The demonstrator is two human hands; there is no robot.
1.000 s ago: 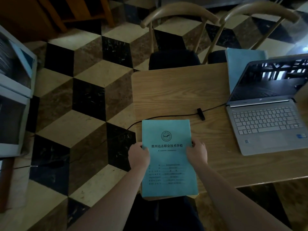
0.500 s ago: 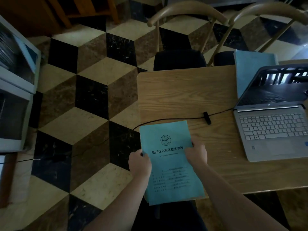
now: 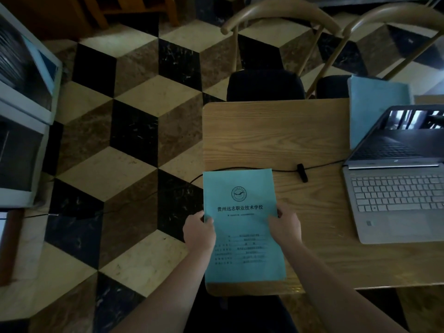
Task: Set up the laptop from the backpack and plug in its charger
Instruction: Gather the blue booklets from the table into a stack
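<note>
Teal booklet (image 3: pixel 242 227) lies at the table's (image 3: pixel 264 131) near left corner, both hands clamped on it: the left hand (image 3: pixel 199 233) pinches its left edge, the right hand (image 3: pixel 286 227) its right edge. Just beyond it the black charger cable (image 3: pixel 252 168) crosses from the left edge to the open silver laptop (image 3: pixel 396 193) on the right side. Another teal folder (image 3: pixel 377 109) sits at the far edge behind the laptop's screen.

Dim, underexposed room — window glare on laptop screen (image 3: pixel 408 133); wide-angle bending at edges, left side smeared.
</note>
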